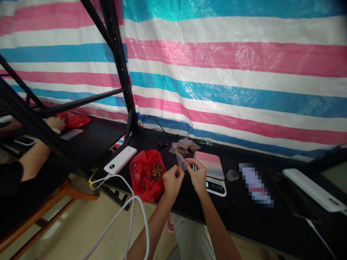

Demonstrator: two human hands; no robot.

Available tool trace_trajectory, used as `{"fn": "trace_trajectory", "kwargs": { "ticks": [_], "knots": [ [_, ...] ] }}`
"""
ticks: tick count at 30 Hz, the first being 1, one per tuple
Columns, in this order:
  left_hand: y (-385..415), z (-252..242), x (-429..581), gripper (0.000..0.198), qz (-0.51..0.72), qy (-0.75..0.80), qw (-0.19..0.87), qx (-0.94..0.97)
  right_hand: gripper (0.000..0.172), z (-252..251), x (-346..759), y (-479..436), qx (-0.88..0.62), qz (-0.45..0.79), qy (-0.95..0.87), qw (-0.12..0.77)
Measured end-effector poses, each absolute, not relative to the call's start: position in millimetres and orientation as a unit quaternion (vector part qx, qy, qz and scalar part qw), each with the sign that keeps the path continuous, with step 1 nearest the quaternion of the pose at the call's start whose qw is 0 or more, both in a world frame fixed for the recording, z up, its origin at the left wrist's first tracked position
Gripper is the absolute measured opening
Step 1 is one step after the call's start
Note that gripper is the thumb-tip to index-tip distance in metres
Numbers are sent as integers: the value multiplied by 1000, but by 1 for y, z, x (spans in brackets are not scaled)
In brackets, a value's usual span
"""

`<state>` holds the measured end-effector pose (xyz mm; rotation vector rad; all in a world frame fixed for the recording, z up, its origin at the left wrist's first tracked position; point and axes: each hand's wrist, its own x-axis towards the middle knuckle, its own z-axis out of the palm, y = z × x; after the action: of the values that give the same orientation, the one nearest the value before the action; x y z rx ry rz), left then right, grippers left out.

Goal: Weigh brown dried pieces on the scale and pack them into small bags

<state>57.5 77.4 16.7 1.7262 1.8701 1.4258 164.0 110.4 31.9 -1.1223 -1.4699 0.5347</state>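
A small clear plastic bag [180,160] is between my two hands above the dark table. The fingers of my right hand [197,175] pinch its edge. My left hand [172,180] is closed at the bag's lower left corner, its fingertips partly hidden. Close by on the left, an open red plastic bag [139,171] holds brown, bean-like pieces [156,173]. Behind my hands lie filled clear bags [193,147] with brown contents. A kitchen scale [210,166] with a pink and pale top sits just right of my right hand, and beside it stands a small clear cup [232,175].
White power banks lie at left [120,160] and right [311,189], with a white cable [143,211] looping in front. A dark phone [298,202] and a blurred-out item [255,184] are at right. A co-worker's arm [38,155] shows beyond the black metal frame [119,65].
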Motion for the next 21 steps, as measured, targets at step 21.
{"fn": "trace_trajectory", "kwargs": {
  "ticks": [21],
  "knots": [
    [69,32,53,40,468,431,-26,771,17,31,178,105,-505,308,-604,533]
  ]
}}
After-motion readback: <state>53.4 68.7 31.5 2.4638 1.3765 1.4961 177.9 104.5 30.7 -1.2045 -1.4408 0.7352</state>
